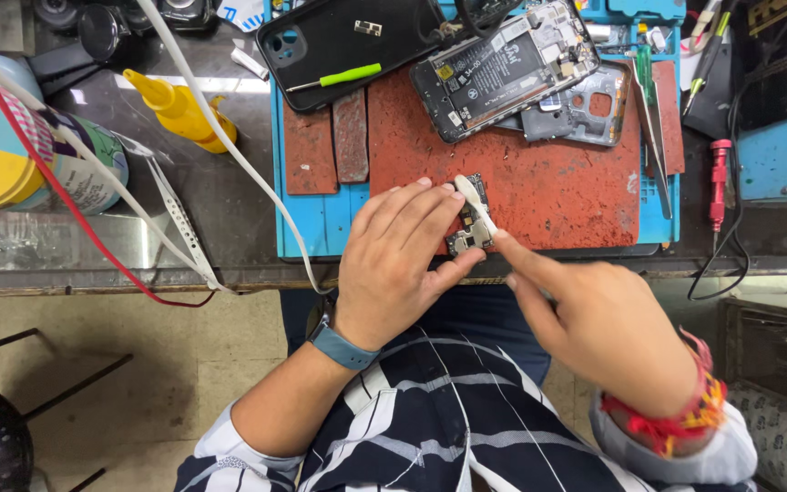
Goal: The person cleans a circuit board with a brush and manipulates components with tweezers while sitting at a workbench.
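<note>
Head | left hand [403,260] pinches circuit board [472,223] | right hand [594,323] grips white tool [474,199] | bench edge near

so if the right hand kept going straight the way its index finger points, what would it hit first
The right hand points up-left, its fingertip already at the white pry tool lying over the small circuit board that the left hand holds. It would probably meet that tool first, then the left fingers.
</note>
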